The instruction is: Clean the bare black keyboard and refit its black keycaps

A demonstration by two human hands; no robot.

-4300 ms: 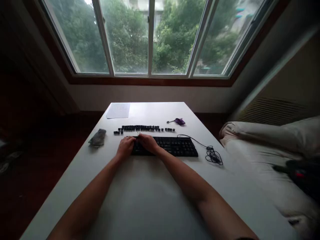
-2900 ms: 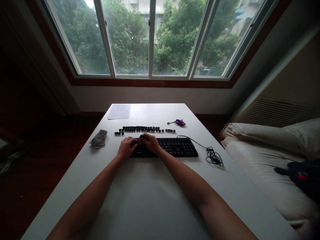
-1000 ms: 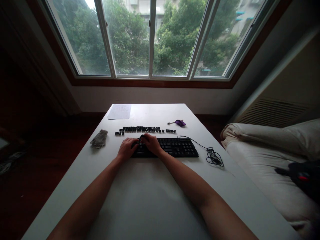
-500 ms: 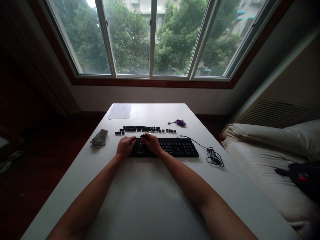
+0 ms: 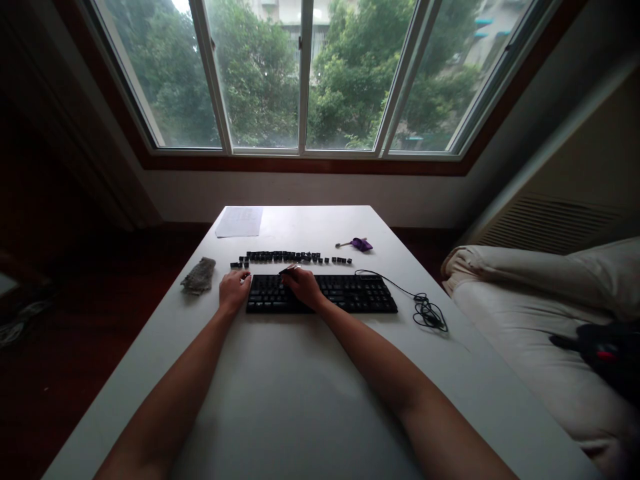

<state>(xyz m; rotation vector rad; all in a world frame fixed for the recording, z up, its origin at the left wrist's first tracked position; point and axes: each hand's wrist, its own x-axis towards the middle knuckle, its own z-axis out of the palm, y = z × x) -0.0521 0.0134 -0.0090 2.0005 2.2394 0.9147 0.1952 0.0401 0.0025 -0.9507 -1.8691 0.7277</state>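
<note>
A black keyboard point(image 5: 345, 293) lies across the white table, with dark keycaps point(image 5: 280, 256) lined up in rows just beyond it. My left hand point(image 5: 234, 289) is off the keyboard's left end, close to the loose keycaps there. Its fingers are curled together, and what they hold, if anything, is too small to make out. Over the left part of the keyboard, my right hand point(image 5: 302, 285) grips a small dark tool with a thin pale wire, which looks like a keycap puller point(image 5: 287, 271). Some of the keys under that hand are hidden.
A grey cloth point(image 5: 199, 276) lies on the table's left side and a paper sheet point(image 5: 240, 221) at the far left corner. A small brush with a purple part point(image 5: 361, 245) lies far right. The coiled cable point(image 5: 427, 313) sits right of the keyboard. A sofa point(image 5: 520, 307) stands beyond.
My left hand has left the keyboard and moved left, uncovering its left end. My right hand stays over the keys; the puller, upright a second ago, is now tilted nearly flat.
</note>
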